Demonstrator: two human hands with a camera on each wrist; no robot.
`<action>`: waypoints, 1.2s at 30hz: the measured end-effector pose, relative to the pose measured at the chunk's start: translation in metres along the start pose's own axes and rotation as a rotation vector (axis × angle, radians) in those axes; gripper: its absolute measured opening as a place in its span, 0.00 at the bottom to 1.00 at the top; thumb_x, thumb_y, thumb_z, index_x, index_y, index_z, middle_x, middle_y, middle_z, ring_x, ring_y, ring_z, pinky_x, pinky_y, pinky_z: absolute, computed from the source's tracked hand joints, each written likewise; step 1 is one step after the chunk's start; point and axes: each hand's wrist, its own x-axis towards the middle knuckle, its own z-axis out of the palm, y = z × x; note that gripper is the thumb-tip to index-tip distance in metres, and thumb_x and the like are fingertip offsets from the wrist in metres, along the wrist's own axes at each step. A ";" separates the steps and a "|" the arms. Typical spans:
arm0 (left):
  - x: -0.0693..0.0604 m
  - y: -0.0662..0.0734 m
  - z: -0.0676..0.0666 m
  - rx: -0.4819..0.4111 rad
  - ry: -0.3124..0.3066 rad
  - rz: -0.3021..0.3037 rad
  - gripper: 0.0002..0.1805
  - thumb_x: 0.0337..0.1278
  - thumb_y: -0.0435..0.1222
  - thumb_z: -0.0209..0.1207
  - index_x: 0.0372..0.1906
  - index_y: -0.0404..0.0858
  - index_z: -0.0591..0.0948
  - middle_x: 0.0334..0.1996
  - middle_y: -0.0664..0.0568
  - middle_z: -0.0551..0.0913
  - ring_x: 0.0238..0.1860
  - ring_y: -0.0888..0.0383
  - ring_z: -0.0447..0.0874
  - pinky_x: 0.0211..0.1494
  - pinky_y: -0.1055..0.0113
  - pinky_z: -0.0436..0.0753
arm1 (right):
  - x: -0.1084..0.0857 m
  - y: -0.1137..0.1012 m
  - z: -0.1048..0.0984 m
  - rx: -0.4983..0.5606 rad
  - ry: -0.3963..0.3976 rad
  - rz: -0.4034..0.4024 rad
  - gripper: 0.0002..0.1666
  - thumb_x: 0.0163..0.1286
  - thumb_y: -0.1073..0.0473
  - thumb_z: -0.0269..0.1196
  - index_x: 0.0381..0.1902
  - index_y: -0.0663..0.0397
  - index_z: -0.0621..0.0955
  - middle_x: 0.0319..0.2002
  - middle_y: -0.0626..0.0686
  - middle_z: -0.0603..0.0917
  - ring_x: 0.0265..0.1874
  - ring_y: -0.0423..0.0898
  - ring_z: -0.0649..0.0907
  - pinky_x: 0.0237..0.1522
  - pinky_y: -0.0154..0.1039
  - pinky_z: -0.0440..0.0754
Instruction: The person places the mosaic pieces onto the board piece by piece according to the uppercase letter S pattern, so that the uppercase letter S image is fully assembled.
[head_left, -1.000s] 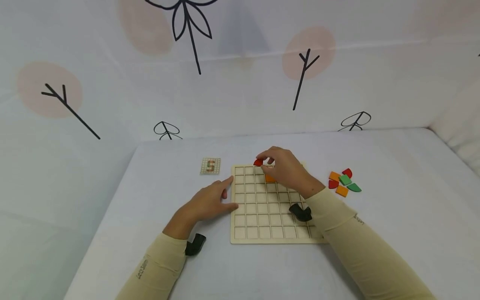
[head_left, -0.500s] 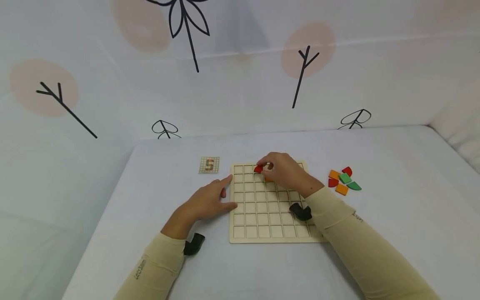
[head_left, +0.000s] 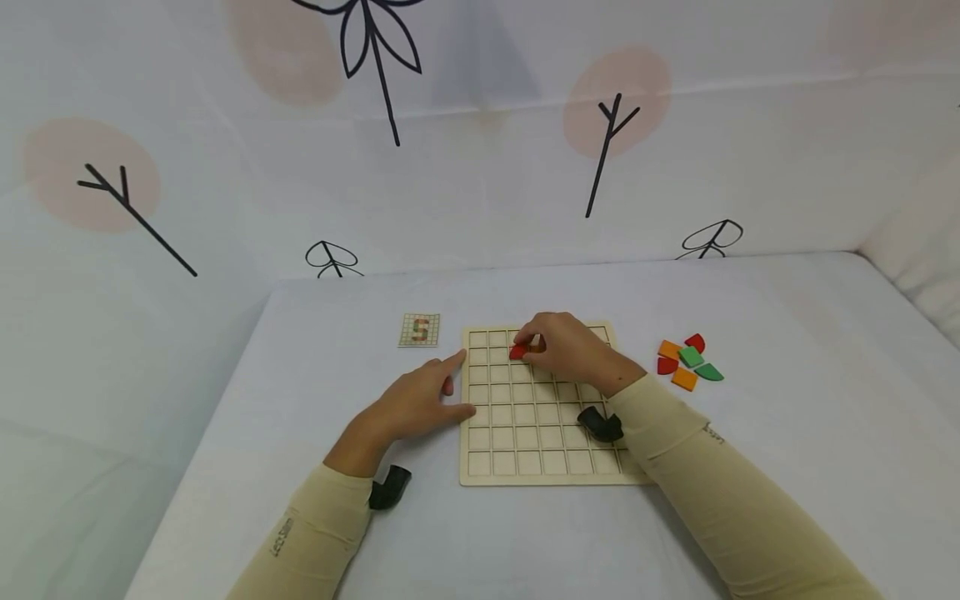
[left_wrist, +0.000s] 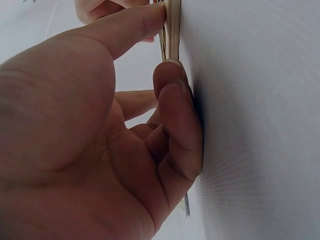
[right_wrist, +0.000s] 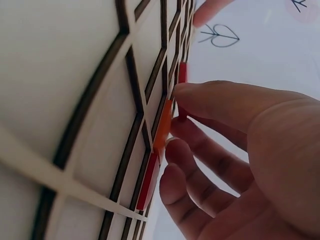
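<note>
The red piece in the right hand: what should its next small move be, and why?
Probably lower it into a square beside the orange tile: the right hand pinches the red piece over the grid board, where it seems raised in the right wrist view, while the left hand touches the board's edge.

So the head cam looks forward and down over the desk [head_left: 555,542] from the person's side, far enough back to fit nearly the whole board [head_left: 527,415] plus the patterned cloth [head_left: 480,179] behind it. Left wrist cam is super close, low down by the palm of the left hand [head_left: 416,404], looking along the fingers at the board's edge, with everything tipped sideways so the desk runs up the right. Right wrist one's just as tight, also sideways, skimming across the grid past the right hand [head_left: 573,350], and it shares the pinched red piece [head_left: 517,353] with the head view.
</note>
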 end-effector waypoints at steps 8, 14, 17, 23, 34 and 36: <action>-0.002 0.001 0.000 0.003 -0.003 -0.007 0.49 0.56 0.52 0.70 0.79 0.47 0.58 0.36 0.55 0.72 0.29 0.60 0.67 0.33 0.66 0.67 | -0.003 0.000 0.000 -0.023 -0.004 -0.043 0.12 0.65 0.64 0.68 0.47 0.57 0.88 0.42 0.53 0.84 0.38 0.47 0.82 0.45 0.44 0.82; -0.004 0.002 0.000 0.005 -0.004 -0.014 0.50 0.56 0.52 0.69 0.79 0.47 0.58 0.36 0.54 0.72 0.29 0.60 0.66 0.32 0.66 0.67 | -0.004 0.000 0.001 -0.031 -0.006 -0.033 0.13 0.66 0.64 0.68 0.48 0.56 0.87 0.43 0.53 0.83 0.38 0.47 0.81 0.46 0.44 0.82; -0.005 0.002 0.001 0.003 -0.003 -0.011 0.49 0.56 0.52 0.69 0.79 0.47 0.58 0.36 0.54 0.72 0.29 0.61 0.66 0.32 0.66 0.67 | -0.004 0.000 0.001 -0.038 -0.011 -0.037 0.13 0.66 0.64 0.68 0.49 0.57 0.87 0.43 0.54 0.83 0.38 0.47 0.81 0.45 0.44 0.82; -0.006 0.002 0.001 0.004 -0.003 -0.012 0.49 0.56 0.52 0.70 0.79 0.47 0.59 0.36 0.55 0.73 0.28 0.61 0.66 0.31 0.67 0.66 | -0.005 -0.002 0.001 -0.029 -0.022 -0.038 0.14 0.66 0.64 0.68 0.49 0.58 0.87 0.43 0.55 0.83 0.38 0.47 0.81 0.45 0.45 0.81; -0.001 0.004 -0.001 0.018 -0.007 -0.011 0.49 0.56 0.52 0.69 0.79 0.47 0.59 0.36 0.54 0.73 0.28 0.60 0.66 0.32 0.66 0.66 | -0.017 -0.004 -0.022 -0.057 0.002 -0.013 0.19 0.67 0.62 0.67 0.55 0.58 0.85 0.47 0.55 0.83 0.42 0.48 0.81 0.43 0.44 0.81; 0.001 0.004 -0.001 0.020 -0.006 -0.005 0.49 0.56 0.52 0.69 0.79 0.46 0.58 0.36 0.54 0.73 0.28 0.60 0.66 0.32 0.67 0.66 | -0.024 -0.002 -0.029 -0.068 0.021 -0.015 0.18 0.67 0.62 0.68 0.55 0.58 0.85 0.47 0.55 0.83 0.43 0.49 0.81 0.44 0.44 0.81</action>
